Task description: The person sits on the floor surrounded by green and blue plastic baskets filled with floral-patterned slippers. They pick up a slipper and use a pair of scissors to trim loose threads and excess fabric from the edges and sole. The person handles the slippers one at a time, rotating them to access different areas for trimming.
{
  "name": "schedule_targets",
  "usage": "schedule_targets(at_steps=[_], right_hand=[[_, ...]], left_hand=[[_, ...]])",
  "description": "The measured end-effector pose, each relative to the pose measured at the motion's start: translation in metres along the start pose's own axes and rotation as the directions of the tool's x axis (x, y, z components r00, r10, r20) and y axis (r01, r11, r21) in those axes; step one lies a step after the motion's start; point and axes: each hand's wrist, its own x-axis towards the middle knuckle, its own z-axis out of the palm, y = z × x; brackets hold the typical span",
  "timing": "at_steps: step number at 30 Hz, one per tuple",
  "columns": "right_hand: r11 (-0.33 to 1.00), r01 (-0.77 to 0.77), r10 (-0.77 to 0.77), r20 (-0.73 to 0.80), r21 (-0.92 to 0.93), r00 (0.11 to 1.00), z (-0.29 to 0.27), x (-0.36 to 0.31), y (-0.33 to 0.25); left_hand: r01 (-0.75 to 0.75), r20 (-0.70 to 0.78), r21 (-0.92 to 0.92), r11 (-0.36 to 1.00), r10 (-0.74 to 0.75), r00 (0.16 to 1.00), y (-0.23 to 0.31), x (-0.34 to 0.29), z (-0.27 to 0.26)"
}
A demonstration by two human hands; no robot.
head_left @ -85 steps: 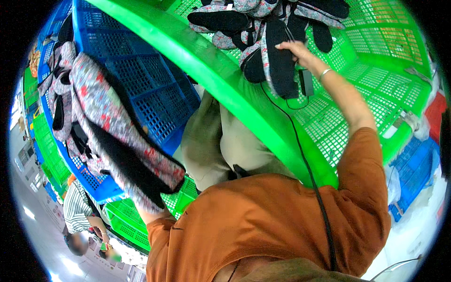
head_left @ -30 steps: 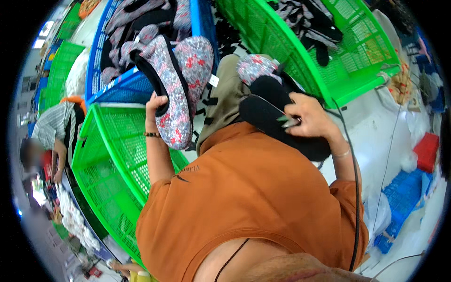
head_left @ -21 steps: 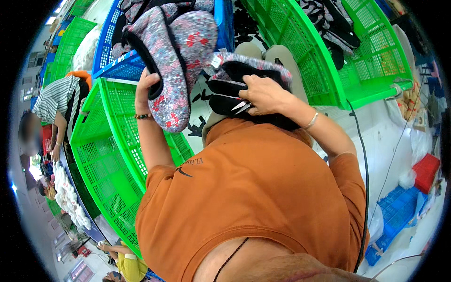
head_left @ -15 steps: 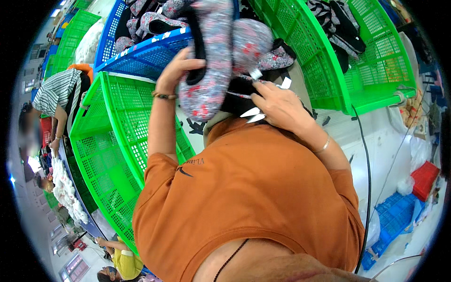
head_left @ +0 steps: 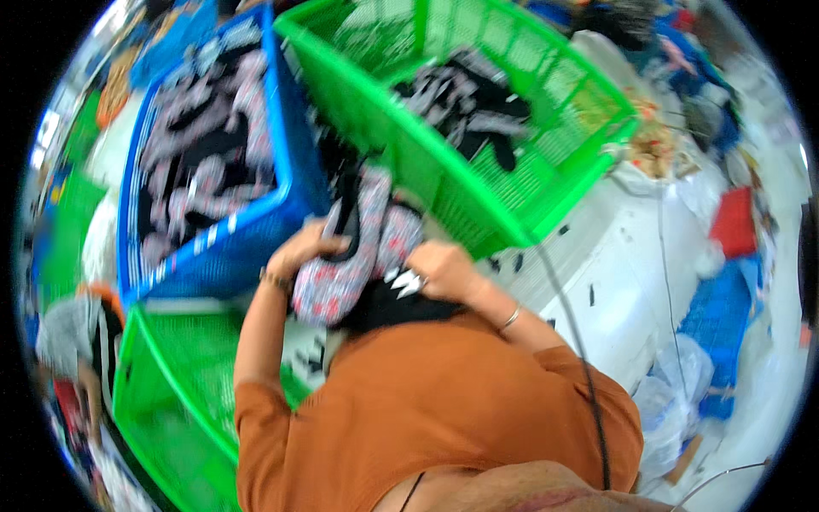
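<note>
My left hand (head_left: 309, 246) is closed round the opening edge of a grey cloth slipper (head_left: 333, 288) with red specks and a black lining. A second slipper of the same pattern (head_left: 399, 239) lies against its right side, partly covered. My right hand (head_left: 445, 271) is closed on a pair of small scissors; their pale pointed blades (head_left: 408, 283) stick out toward the slippers, while the handles are hidden in the palm. Black cloth (head_left: 388, 312) lies under both hands, at my lap. Motion blurs the finer detail.
A blue crate (head_left: 243, 229) full of similar slippers stands at the left. One green crate (head_left: 444, 175), holding grey and black pieces, is ahead on the right; another green crate (head_left: 175, 375) is beside my left arm. A black cable (head_left: 573, 341) hangs at my right. A person bends at far left.
My view has swung, so the crates sit lower and further right in it. The held slipper has come down from its raised place and looks smaller. The scissors remain in my right hand.
</note>
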Motion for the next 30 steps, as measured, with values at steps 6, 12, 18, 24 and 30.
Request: schedule_targets(at_steps=[6, 12, 18, 24, 30], right_hand=[[0.994, 0.029, -0.026, -0.027, 0.103, 0.999, -0.024, 0.007, -0.015], [0.999, 0.011, -0.003, -0.163, 0.052, 0.987, -0.026, 0.017, -0.032], [0.999, -0.044, 0.044, -0.091, 0.010, 0.995, -0.012, 0.018, -0.036], [1.000, -0.019, 0.022, -0.140, 0.022, 0.990, -0.024, 0.022, -0.043], [1.000, 0.019, -0.018, -0.068, 0.014, 0.998, -0.011, 0.026, -0.039]], left_hand=[[0.049, 0.060, -0.076, 0.996, -0.045, 0.997, 0.011, 0.011, 0.003], [0.039, 0.053, 0.132, 0.991, -0.046, 0.998, -0.024, 0.039, 0.004], [0.053, -0.238, 0.711, 0.702, 0.169, 0.957, 0.039, 0.021, 0.020], [-0.100, -0.273, 0.727, 0.680, 0.419, 0.866, 0.029, 0.028, 0.010], [-0.069, -0.316, 0.474, 0.878, 0.242, 0.917, 0.021, 0.027, 0.002]])
